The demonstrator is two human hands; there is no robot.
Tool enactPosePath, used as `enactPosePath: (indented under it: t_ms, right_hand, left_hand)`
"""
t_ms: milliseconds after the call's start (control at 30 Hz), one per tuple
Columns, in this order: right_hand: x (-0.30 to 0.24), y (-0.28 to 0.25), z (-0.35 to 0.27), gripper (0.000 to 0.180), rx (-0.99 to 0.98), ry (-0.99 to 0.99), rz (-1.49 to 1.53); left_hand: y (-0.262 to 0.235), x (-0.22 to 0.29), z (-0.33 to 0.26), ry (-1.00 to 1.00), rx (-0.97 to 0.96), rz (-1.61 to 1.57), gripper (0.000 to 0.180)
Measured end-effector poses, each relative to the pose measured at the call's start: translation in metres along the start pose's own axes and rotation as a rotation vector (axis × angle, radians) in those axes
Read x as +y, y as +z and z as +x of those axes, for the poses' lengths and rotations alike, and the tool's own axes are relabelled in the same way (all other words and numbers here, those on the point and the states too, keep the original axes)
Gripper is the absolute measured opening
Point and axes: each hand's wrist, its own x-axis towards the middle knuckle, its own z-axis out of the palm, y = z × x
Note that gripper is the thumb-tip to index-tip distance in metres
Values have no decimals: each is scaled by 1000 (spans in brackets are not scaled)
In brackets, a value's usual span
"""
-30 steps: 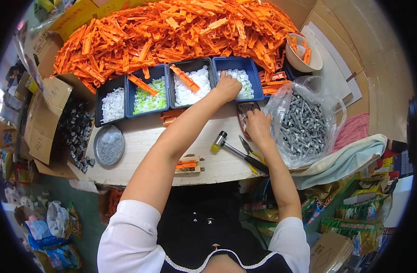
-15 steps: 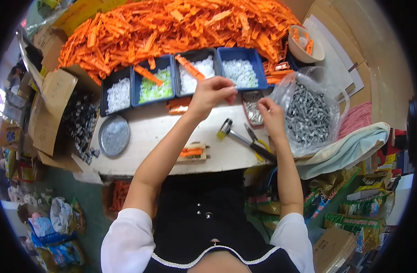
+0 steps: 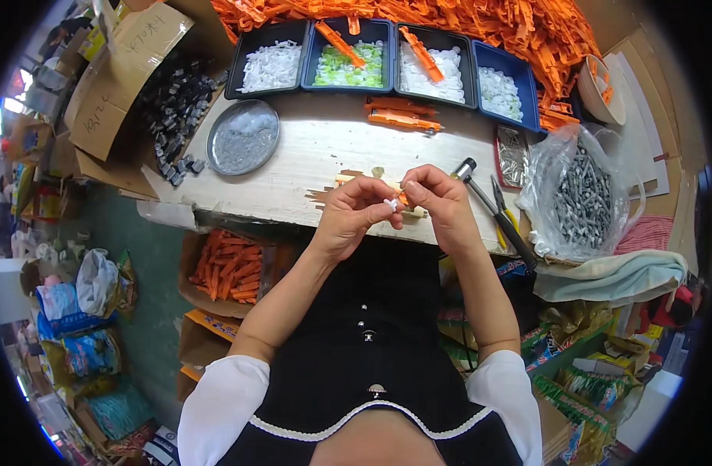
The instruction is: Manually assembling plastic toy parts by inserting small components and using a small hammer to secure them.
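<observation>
Though pinched by left hand (image 3: 348, 221), white piece (image 3: 391, 205) of unclear long axis; right hand (image 3: 444, 208), hold indistinct.

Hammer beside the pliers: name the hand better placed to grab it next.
Probably the right hand: it is nearer the hammer; the left hand lies farther off, pinching a small white piece.

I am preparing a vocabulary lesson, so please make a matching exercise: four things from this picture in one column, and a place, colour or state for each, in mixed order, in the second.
Things:
1. small white piece
2. hammer
3. clear plastic bag
4. cloth

Descriptions:
A. black grip, lying beside the pliers
B. mostly pale blue-green
C. between fingertips of the left hand
D. filled with grey parts

Pairs: 1-C, 2-A, 3-D, 4-B
</observation>
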Motion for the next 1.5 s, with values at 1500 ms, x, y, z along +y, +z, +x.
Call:
enactPosePath:
  t_ms: [1500]
  right_hand:
    - [6,14,-14,10,69,-627,-1070]
  left_hand:
    - [-5,-7,-14,308,174,573,11]
